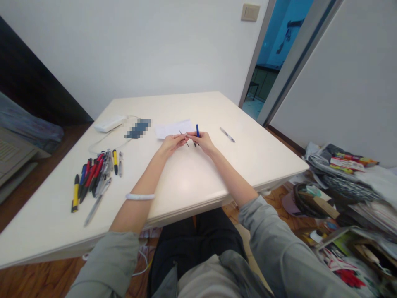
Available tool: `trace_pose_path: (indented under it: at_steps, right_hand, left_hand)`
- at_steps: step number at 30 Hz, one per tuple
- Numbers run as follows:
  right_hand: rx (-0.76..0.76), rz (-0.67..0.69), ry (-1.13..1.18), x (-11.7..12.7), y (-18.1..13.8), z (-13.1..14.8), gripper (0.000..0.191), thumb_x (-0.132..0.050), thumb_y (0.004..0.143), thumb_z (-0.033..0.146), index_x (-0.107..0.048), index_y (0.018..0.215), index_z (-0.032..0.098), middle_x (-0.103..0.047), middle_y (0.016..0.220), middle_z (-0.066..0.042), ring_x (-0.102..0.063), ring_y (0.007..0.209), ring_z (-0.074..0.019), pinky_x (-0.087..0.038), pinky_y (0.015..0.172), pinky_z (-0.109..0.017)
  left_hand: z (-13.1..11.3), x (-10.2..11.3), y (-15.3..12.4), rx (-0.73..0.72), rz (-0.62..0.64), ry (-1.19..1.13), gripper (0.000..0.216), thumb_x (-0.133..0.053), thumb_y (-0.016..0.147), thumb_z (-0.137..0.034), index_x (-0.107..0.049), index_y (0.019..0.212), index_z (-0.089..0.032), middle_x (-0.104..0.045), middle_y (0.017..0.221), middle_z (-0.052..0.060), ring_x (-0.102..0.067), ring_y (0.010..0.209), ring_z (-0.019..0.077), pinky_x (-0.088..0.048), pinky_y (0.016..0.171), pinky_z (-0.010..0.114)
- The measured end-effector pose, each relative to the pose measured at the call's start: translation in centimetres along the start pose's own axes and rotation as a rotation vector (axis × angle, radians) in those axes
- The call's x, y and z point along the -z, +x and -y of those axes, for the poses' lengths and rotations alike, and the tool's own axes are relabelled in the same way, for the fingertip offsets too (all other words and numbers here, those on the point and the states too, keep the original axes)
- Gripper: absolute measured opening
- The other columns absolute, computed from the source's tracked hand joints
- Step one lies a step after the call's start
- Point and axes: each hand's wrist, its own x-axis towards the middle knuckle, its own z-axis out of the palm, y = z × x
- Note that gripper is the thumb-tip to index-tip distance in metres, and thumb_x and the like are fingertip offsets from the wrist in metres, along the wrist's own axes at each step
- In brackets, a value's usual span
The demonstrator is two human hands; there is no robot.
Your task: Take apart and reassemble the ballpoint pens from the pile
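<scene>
Over the middle of the white table, my two hands meet at their fingertips. My left hand (173,143) is closed in a pinch on a thin dark stick that looks like a pen refill (187,144). Closed around a blue pen (197,130) is my right hand (203,140), with the pen's blue end sticking up above the fingers and a dark end below. Its thumb and forefinger tips are also close to the refill; whether they touch it I cannot tell. Behind my hands lies a white sheet of paper (172,128). To the right, a clear pen (227,135) lies alone.
Several pens (93,174) in red, blue, yellow and clear lie in a pile at the left. Beyond them are a white box-shaped device (110,123) with a cable and a blurred-out dark object (138,129). Bags and a bin (294,203) crowd the floor at right.
</scene>
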Motion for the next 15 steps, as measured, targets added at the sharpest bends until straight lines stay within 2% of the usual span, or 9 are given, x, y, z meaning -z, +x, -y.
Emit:
trace_pose_path:
  at_steps: [12,15]
  right_hand:
    - [0.014,-0.016,0.027,0.38,0.55,-0.98,0.037,-0.084,0.058,0.037,-0.078,0.084,0.012,-0.069,0.07,-0.003,-0.047,0.063,-0.0104,-0.035,0.06,-0.026]
    - [0.018,-0.018,0.02,0.35,0.5,-0.87,0.036,-0.084,0.057,0.037,-0.079,0.083,0.012,-0.066,0.064,-0.001,-0.044,0.061,-0.0096,-0.034,0.059,-0.026]
  left_hand:
    - [-0.4,-0.35,-0.56,0.029,0.017,-0.025,0.01,-0.084,0.076,-0.015,-0.075,0.075,-0.011,-0.074,0.078,0.007,-0.065,0.068,0.0095,-0.055,0.074,0.021]
    - [-0.65,-0.42,-0.7,0.061,0.023,-0.032,0.007,-0.081,0.079,-0.011,-0.075,0.075,-0.011,-0.074,0.078,0.007,-0.065,0.068,0.0092,-0.054,0.073,0.02]
